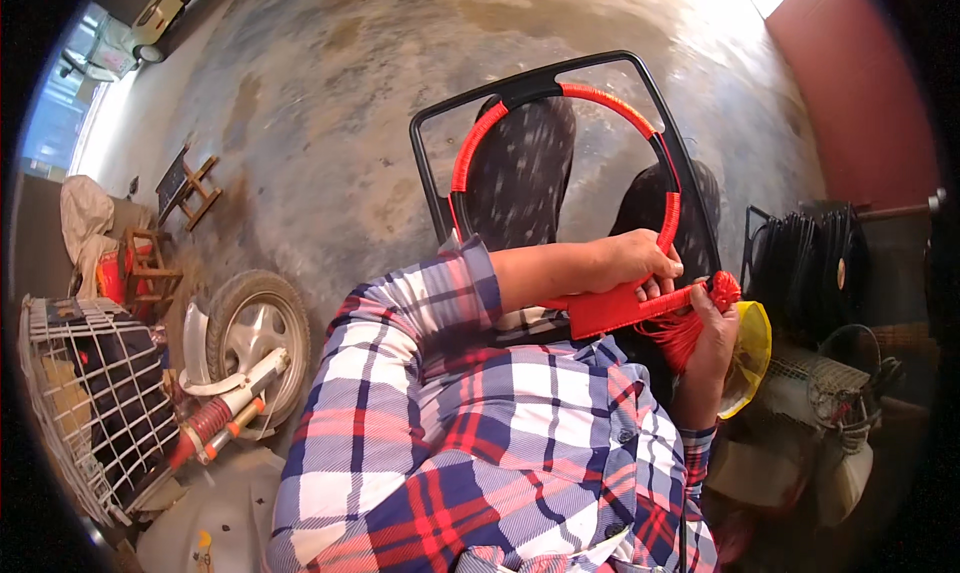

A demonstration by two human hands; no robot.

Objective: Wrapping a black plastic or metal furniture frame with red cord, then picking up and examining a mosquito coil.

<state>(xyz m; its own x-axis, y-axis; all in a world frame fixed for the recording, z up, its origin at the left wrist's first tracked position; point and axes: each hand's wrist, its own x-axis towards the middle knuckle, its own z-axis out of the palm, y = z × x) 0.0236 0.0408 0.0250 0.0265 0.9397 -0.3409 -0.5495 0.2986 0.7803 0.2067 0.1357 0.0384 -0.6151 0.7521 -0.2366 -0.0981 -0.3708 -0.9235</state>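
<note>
A black frame (424, 163) with a round inner ring (480, 145), partly wound with red cord, rests across my knees. At the ring's lower right my left hand (632, 261) is closed round it, fingers curled under. Just below lies a flat red piece (605, 313) with a straight edge; how it joins the ring is hidden. My right hand (712, 323) is closed on a bundle of red cord (724, 289), thumb on top, close to the left fingertips. Loose red strands (676, 339) hang beneath it.
Beside my right arm is a yellow-rimmed round container (757, 358). Several black frames (810, 258) stand at the right, near a wire basket (800, 378). A wheel (258, 338), a white wire crate (100, 393) and a small wooden stool (150, 268) are at the left.
</note>
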